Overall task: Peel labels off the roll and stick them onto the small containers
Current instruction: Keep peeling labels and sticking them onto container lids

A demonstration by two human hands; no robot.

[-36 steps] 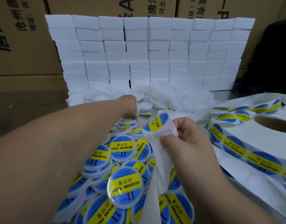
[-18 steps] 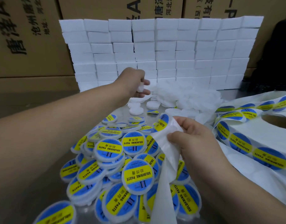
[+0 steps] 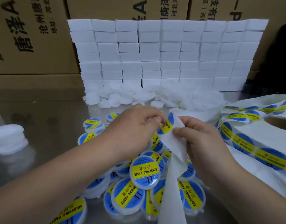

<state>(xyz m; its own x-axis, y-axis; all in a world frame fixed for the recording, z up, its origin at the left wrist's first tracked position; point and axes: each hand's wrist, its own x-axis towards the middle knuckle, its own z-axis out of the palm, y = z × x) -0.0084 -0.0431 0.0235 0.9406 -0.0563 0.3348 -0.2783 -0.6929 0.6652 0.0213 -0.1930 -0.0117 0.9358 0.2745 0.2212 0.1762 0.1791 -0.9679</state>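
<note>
White blocks (image 3: 168, 54) stacked as a wall at the back of the table (image 3: 50, 126), plain containers (image 3: 123, 97) piled at its foot. Label roll (image 3: 260, 139) lies flat at right. Labelled containers (image 3: 145, 173) heaped centre. Right hand (image 3: 202, 141) pinches the backing strip (image 3: 176, 147) above the heap. Left hand (image 3: 132, 133), fingers curled, nips the edge of a label (image 3: 168, 126) on that strip.

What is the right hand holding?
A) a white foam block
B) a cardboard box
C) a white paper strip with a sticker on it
C: the right hand pinches the white backing strip, and the left hand pinches the edge of the blue and yellow label near the strip's top.
</note>
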